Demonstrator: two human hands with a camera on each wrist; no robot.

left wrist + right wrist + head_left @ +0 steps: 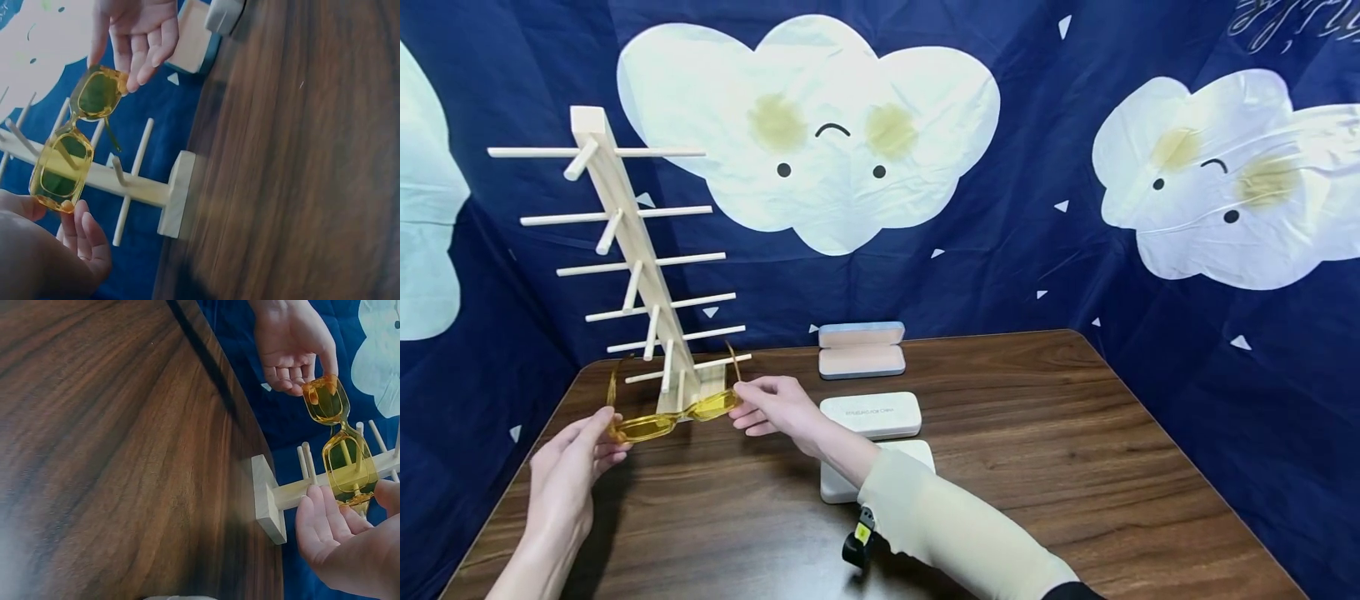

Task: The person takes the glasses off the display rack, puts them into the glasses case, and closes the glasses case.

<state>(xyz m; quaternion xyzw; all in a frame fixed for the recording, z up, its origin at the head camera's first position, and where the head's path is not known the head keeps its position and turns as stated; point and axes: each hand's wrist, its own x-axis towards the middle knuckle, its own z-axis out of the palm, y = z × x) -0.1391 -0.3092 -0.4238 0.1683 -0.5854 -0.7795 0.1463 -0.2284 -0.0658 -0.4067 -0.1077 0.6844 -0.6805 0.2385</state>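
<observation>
A pair of yellow-framed, yellow-lensed glasses [650, 427] is held level between both hands, its temples unfolded and pointing toward the stand. My left hand [567, 468] pinches the left corner of the frame between thumb and fingers. At the other corner, my right hand [777, 411] pinches the frame near the hinge, its remaining fingers loosely bent. Right behind the glasses stands a wooden display stand [638, 229], a leaning post with several rows of pegs, all bare. The left wrist view shows the glasses [61, 164] in front of the lower pegs.
An open blue case with a pale lining [861, 362] lies at the back of the wooden table [1037, 467]. Nearer are two closed white cases, one [871, 415] in front of the other; the right forearm passes over the nearest [917, 452]. A dark blue cloud-print curtain [1037, 250] hangs behind.
</observation>
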